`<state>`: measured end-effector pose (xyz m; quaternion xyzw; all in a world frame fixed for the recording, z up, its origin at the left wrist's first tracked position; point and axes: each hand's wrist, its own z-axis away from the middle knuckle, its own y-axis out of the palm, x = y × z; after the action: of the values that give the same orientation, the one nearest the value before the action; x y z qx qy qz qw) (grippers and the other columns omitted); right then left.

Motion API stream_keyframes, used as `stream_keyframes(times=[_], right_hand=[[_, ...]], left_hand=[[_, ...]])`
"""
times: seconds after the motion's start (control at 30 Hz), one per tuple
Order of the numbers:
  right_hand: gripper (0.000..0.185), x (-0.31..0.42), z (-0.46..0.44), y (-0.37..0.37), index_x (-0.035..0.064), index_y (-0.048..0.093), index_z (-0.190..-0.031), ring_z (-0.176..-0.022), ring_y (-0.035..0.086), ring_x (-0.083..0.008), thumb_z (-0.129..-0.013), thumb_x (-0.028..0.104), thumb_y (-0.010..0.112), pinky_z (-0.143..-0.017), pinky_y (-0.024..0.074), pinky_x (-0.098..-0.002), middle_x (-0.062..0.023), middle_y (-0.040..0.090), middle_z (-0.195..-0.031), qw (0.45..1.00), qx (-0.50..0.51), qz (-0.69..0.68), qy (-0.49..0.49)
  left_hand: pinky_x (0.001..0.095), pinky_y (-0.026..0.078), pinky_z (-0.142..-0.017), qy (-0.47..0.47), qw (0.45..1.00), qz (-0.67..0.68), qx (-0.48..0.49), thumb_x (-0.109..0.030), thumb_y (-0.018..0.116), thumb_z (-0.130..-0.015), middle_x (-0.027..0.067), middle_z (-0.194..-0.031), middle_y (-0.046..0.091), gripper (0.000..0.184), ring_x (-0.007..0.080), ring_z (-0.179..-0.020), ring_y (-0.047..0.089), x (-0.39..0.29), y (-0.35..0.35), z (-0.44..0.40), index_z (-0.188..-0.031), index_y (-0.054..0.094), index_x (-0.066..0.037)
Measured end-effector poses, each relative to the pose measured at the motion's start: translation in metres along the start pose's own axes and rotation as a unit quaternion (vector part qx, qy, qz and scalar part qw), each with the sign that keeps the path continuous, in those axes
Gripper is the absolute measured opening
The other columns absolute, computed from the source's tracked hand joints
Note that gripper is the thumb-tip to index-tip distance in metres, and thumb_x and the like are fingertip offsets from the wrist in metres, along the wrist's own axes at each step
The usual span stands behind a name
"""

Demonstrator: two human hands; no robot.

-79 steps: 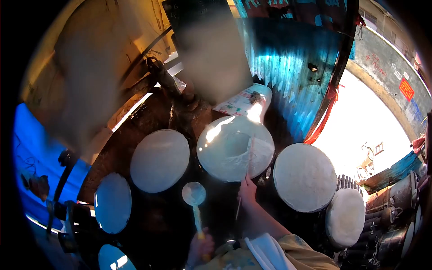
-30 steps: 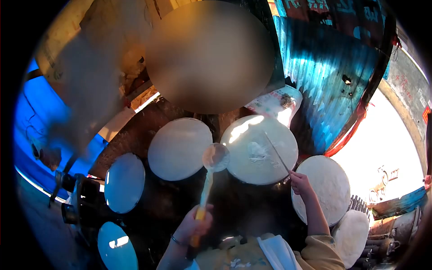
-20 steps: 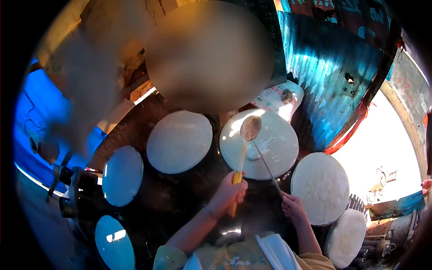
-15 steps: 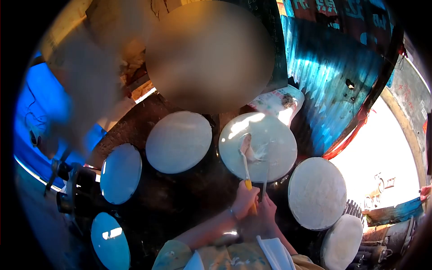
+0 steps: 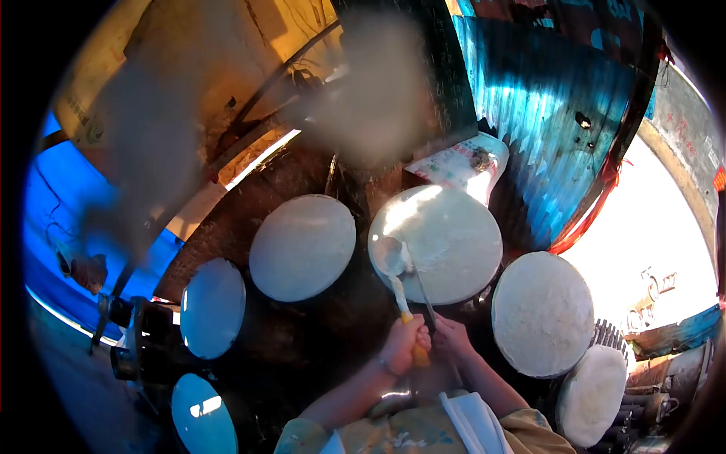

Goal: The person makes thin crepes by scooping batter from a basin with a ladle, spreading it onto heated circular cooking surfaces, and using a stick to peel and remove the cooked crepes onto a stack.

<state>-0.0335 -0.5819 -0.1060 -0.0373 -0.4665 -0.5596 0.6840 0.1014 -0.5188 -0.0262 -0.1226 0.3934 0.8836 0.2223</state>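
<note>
My left hand (image 5: 404, 342) is wrapped round the yellow handle of a ladle (image 5: 400, 284). The ladle's round bowl is over the left part of a large round white surface (image 5: 454, 250), in front of me. Right beside it, my right hand (image 5: 452, 337) grips a thin stick (image 5: 423, 289). The stick's upper end meets the ladle's bowl, where some white stuff clings. The two hands are close together, near my chest. What the ladle's bowl holds is too blurred to tell.
More round white discs stand in an arc: one left of centre (image 5: 302, 248), one at the right (image 5: 543, 314), others at both sides. A patterned bag or sheet (image 5: 463, 163) lies behind the centre disc, before a blue corrugated panel (image 5: 537, 129). Blurred spots cover the upper left.
The ladle has come in from the left, passed over the centre disc and shifted back slightly left. My right hand has moved left beside my left hand, and the stick now meets the ladle's bowl.
</note>
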Motion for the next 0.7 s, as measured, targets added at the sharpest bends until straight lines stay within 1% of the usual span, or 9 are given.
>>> stream_keyframes(times=[0.07, 0.1, 0.17, 0.27, 0.4, 0.5, 0.57, 0.63, 0.7], right_hand=[[0.038, -0.004, 0.004, 0.018, 0.014, 0.047, -0.127, -0.043, 0.035, -0.0052, -0.091, 0.023, 0.05, -0.039, 0.0279, -0.019, 0.0043, 0.038, -0.056, 1.0, 0.007, -0.025, -0.01], [0.042, 0.003, 0.011, 0.024, 0.0068, 0.043, -0.13, -0.047, 0.037, -0.0047, -0.091, 0.02, 0.049, -0.041, 0.0304, -0.0191, 0.004, 0.039, -0.058, 0.997, 0.031, -0.072, -0.018], [0.041, 0.021, 0.03, 0.035, 0.0057, 0.043, -0.13, -0.046, 0.036, -0.0042, -0.091, 0.019, 0.049, -0.041, 0.0298, -0.0189, 0.0042, 0.039, -0.058, 0.995, 0.034, -0.063, -0.067], [0.041, 0.042, 0.044, 0.052, 0.002, 0.042, -0.13, -0.045, 0.035, -0.0022, -0.092, 0.017, 0.046, -0.039, 0.0276, -0.0167, 0.0053, 0.039, -0.059, 0.97, -0.011, 0.001, -0.244], [0.037, 0.053, 0.013, 0.04, -0.0008, 0.044, -0.127, -0.048, 0.034, 0.0009, -0.092, 0.01, 0.045, -0.043, 0.027, -0.0128, 0.0065, 0.042, -0.062, 0.88, -0.135, 0.111, -0.441], [0.039, 0.052, -0.005, 0.017, 0.0001, 0.046, -0.126, -0.052, 0.045, -0.0078, -0.089, 0.01, 0.051, -0.047, 0.0372, -0.0254, 0.0027, 0.05, -0.064, 0.804, -0.215, 0.216, -0.51], [0.035, 0.041, 0.0, 0.004, 0.004, 0.052, -0.12, -0.061, 0.053, -0.0153, -0.085, 0.012, 0.054, -0.054, 0.0422, -0.0287, -0.005, 0.056, -0.075, 0.792, -0.22, 0.309, -0.478], [0.032, 0.044, 0.006, -0.01, 0.0079, 0.059, -0.113, -0.069, 0.06, -0.0228, -0.082, 0.014, 0.058, -0.061, 0.0473, -0.032, -0.0128, 0.062, -0.086, 0.772, -0.219, 0.402, -0.441], [0.032, 0.053, 0.018, -0.023, 0.0142, 0.057, -0.111, -0.065, 0.057, -0.0312, -0.079, 0.015, 0.058, -0.054, 0.0451, -0.0393, -0.0126, 0.055, -0.074, 0.647, -0.087, 0.642, -0.402]], left_hand=[[0.0178, 0.031, -0.041, -0.055, 0.986, 0.103, 0.121, -0.006, 0.042, -0.089, -0.0029, -0.057, 0.035, 0.005, 0.0048, -0.044, 0.034, -0.003, -0.011, 0.001, -0.085, 0.043, -0.007], [0.0188, 0.03, -0.039, -0.179, 0.914, 0.295, 0.212, -0.006, 0.04, -0.091, -0.0034, -0.057, 0.035, 0.007, 0.0049, -0.042, 0.032, -0.02, -0.016, 0.01, -0.088, 0.047, -0.006], [0.0167, 0.034, -0.039, -0.146, 0.889, 0.37, 0.226, -0.013, 0.04, -0.093, -0.0033, -0.055, 0.035, 0.016, 0.0043, -0.04, 0.035, -0.046, 0.001, 0.06, -0.09, 0.052, -0.002], [0.0164, 0.036, -0.04, 0.003, 0.934, 0.254, 0.253, -0.012, 0.039, -0.093, -0.0033, -0.056, 0.036, 0.021, 0.0035, -0.04, 0.036, -0.042, -0.002, 0.059, -0.104, 0.052, -0.001], [0.0196, 0.032, -0.039, -0.064, 0.896, 0.345, 0.272, -0.01, 0.035, -0.094, -0.0031, -0.055, 0.033, 0.02, 0.0044, -0.041, 0.032, -0.065, 0.005, 0.042, -0.105, 0.049, 0.0], [0.0204, 0.032, -0.038, -0.103, 0.867, 0.407, 0.27, -0.01, 0.034, -0.094, -0.0031, -0.054, 0.032, 0.019, 0.0048, -0.039, 0.031, -0.078, 0.016, 0.05, -0.1, 0.049, 0.002], [0.0206, 0.032, -0.038, -0.072, 0.864, 0.4, 0.296, -0.013, 0.036, -0.093, -0.0036, -0.053, 0.033, 0.017, 0.0049, -0.038, 0.033, -0.08, 0.013, 0.051, -0.082, 0.044, -0.004], [0.0201, 0.031, -0.038, 0.016, 0.909, 0.341, 0.242, -0.019, 0.04, -0.091, -0.0037, -0.053, 0.033, 0.016, 0.0051, -0.038, 0.032, -0.077, 0.006, 0.053, -0.083, 0.045, -0.006], [0.0189, 0.038, -0.045, 0.119, 0.952, 0.174, 0.222, -0.021, 0.049, -0.089, -0.0028, -0.057, 0.034, 0.03, 0.0036, -0.041, 0.037, -0.07, -0.005, 0.061, -0.108, 0.049, 0.002]])
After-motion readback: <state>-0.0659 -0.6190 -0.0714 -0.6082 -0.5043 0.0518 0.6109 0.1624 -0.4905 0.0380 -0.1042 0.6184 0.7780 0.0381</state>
